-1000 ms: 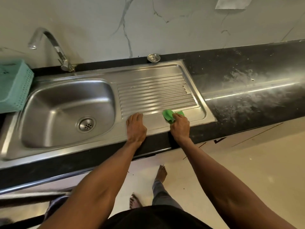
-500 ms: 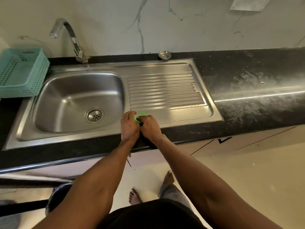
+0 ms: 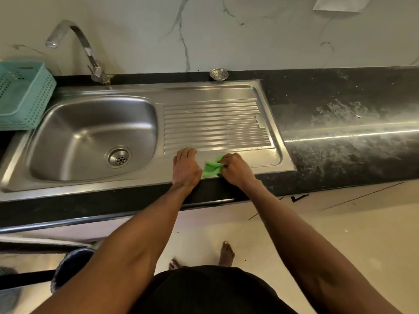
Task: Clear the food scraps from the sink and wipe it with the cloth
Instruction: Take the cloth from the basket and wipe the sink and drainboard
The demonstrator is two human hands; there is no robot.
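**A:** Along the front lip of the sink point(image 3: 267, 159), just below the ribbed drainboard point(image 3: 215, 125), where is the cloth point(image 3: 210, 169) lying relative to the two hands?

**B:** It sits between them. From the left hand point(image 3: 186, 167) the green cloth is at about three o'clock, touching or nearly touching its thumb side. From the right hand point(image 3: 234, 169) it is at nine o'clock, bunched under the fingertips point(image 3: 223, 163).

**A:** What are the hands doing with it?

**B:** The right hand is curled closed, pinching the crumpled cloth against the steel. The left hand is flat, fingers extended and together, pressing on the metal with nothing in it. I judge it to be bracing, or acting as a stop for the swipe.

**A:** Which way does the cloth's long side run?

**B:** Roughly from seven to one o'clock, a small wad, so it barely matters.

**A:** And the basin point(image 3: 95, 139)?

**B:** It lies toward nine o'clock from both hands, with the left hand nearer. The drain point(image 3: 119, 157) looks bare, and I can make out no scraps in the bowl, though small bits would be hard to tell.

**A:** So the next stroke?

**B:** Probably the right hand drags the cloth along the front edge. Going toward the basin, the left hand is in its path and would need to lift.
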